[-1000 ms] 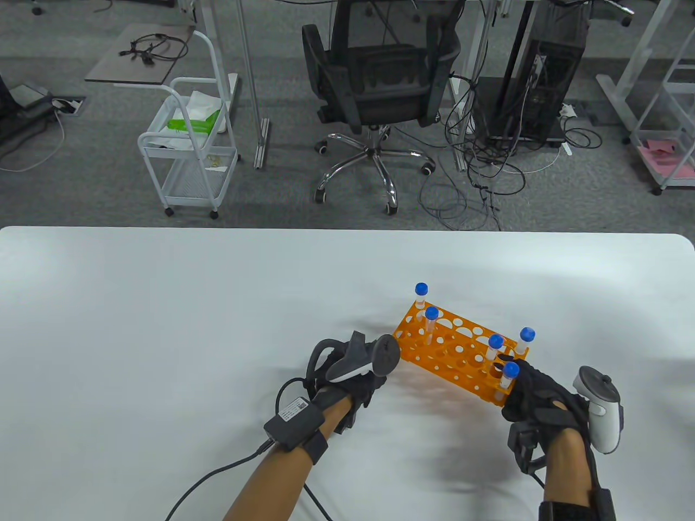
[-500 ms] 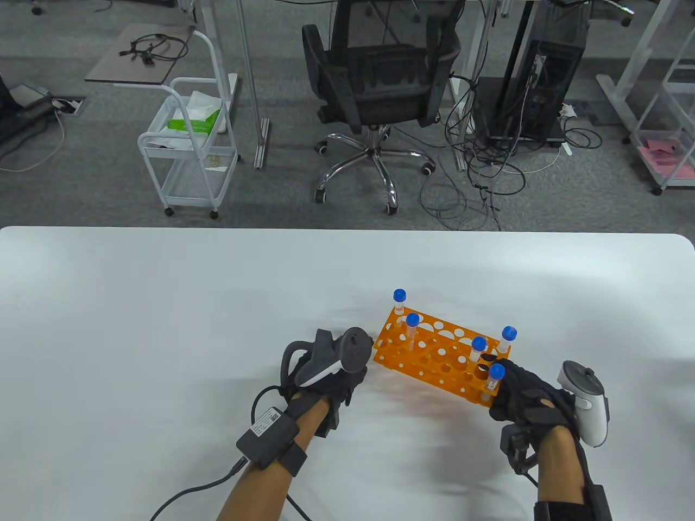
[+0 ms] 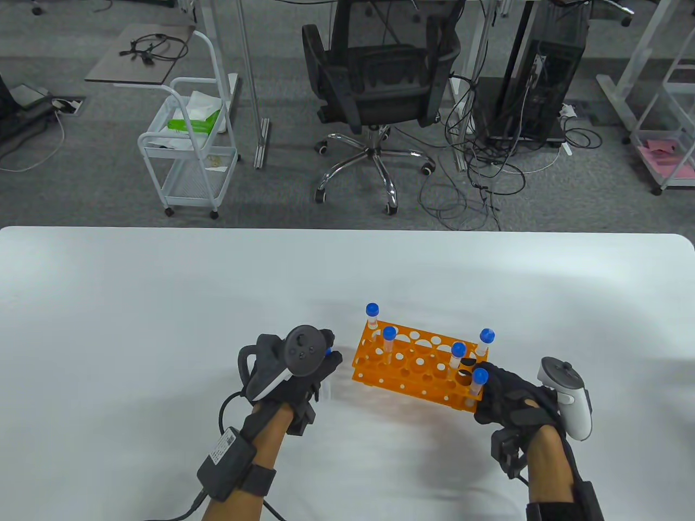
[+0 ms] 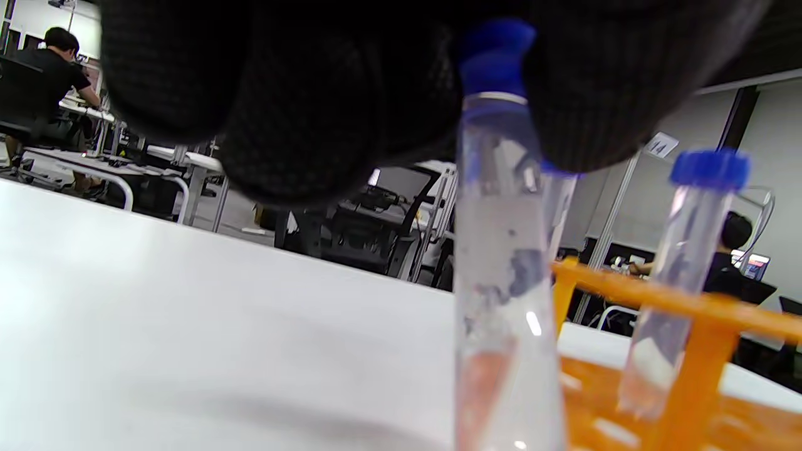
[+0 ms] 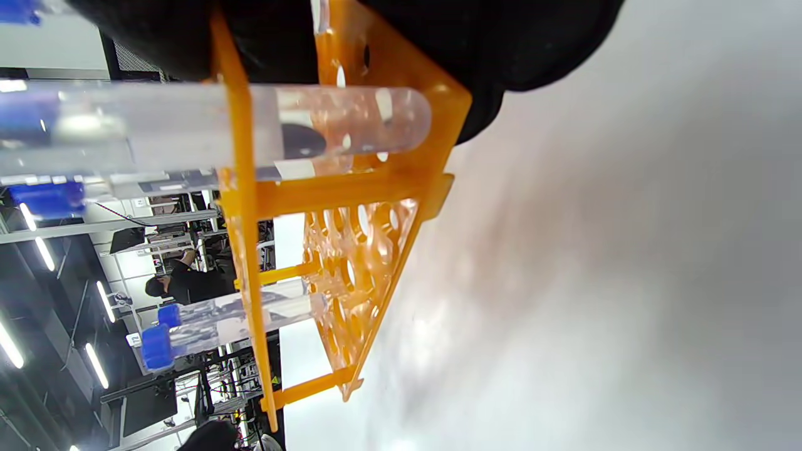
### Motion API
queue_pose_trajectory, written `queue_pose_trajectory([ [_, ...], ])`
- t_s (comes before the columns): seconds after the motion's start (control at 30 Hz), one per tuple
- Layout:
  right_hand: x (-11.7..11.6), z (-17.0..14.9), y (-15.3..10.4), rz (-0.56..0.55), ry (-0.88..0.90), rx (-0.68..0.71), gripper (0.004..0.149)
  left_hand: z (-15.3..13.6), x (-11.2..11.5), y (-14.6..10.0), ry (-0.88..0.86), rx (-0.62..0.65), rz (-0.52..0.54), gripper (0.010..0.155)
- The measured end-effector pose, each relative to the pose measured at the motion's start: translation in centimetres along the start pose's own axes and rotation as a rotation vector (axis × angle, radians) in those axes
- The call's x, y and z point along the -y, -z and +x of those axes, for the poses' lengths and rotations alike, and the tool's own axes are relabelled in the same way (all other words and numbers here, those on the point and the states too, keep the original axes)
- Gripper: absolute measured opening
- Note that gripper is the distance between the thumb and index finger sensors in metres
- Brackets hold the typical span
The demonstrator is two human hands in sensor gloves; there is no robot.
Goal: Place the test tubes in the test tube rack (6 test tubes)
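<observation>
The orange rack [image 3: 412, 374] stands on the white table [image 3: 163, 304] with several blue-capped tubes upright in it, such as one at its far left corner [image 3: 372, 316] and one at its near right corner [image 3: 478, 381]. My right hand [image 3: 491, 388] grips the rack's right end; in the right wrist view the rack [image 5: 351, 188] and a tube [image 5: 263, 125] lie under my fingers [image 5: 501, 37]. My left hand [image 3: 324, 364] holds one more blue-capped tube [image 4: 501, 250] upright, just left of the rack [image 4: 689, 313], its tip low near the table.
Beyond the table's far edge stand an office chair [image 3: 380, 81], a white trolley [image 3: 190, 146] and a computer tower [image 3: 537, 81] with loose cables on the floor.
My right hand has slid the rack left and turned it a little squarer to me. My left hand has moved left and nearer, keeping just left of the rack, and has turned over.
</observation>
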State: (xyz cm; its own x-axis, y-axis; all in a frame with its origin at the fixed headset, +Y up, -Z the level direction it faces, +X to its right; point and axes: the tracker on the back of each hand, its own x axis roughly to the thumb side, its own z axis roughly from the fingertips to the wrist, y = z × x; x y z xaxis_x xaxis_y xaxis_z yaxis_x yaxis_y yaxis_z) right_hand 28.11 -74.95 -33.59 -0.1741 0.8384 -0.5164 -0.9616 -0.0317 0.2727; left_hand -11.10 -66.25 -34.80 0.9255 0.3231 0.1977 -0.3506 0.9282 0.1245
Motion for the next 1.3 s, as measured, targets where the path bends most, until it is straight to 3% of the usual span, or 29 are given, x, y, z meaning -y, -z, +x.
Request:
queue_pose_trajectory([
  [0.43,-0.9,0.0,0.6,0.043,-0.034,-0.017,0.051,0.0,-3.7,-1.3,-0.128,0.028,0.164,0.051],
  [0.77,-1.1,0.0,0.9,0.063,-0.042,-0.015,0.051,1.3,-4.4,-1.8,-0.124,0.081,0.171,0.053],
  [1.3,-1.5,-0.1,0.9,0.074,-0.049,-0.007,0.051,2.2,-3.4,-1.7,-0.052,0.106,0.129,0.053],
])
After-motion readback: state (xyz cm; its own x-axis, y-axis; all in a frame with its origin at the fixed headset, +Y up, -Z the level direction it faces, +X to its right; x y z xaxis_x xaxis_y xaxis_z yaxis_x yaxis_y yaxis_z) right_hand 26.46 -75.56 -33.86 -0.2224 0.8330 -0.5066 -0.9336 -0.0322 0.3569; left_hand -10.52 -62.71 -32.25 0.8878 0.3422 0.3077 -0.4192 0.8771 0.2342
